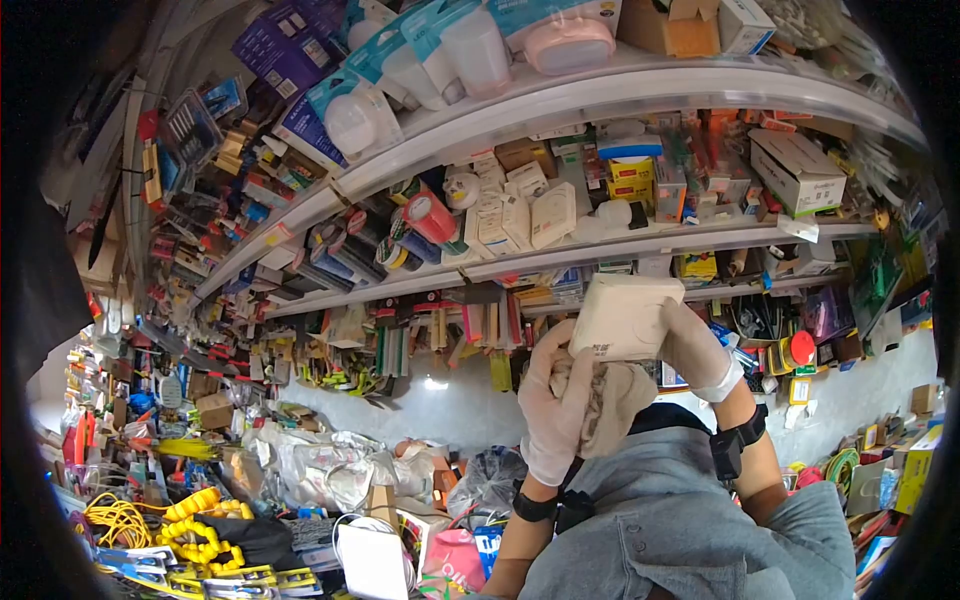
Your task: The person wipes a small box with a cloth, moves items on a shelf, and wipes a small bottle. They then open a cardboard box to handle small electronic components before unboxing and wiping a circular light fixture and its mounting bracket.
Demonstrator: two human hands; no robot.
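A white box (625, 315) with small dark print on its front edge is held up in front of the shelves. My left hand (555, 405), in a white glove, is closed around a crumpled grey-beige cloth (612, 405), with fingers reaching the box's lower left corner. On the box's right side, my right hand (700, 350), also gloved in white, grips the edge. The cloth hangs just below the box. Part of the right fingers is hidden behind the box.
Shelves (600, 88) packed with boxes curve across the view. White cartons (500, 222), a red-topped roll (430, 217) and a larger white box (797, 170) stand on the middle shelf. Below lie plastic bags (330, 465), yellow coiled tubing (200, 520) and a white panel (372, 560).
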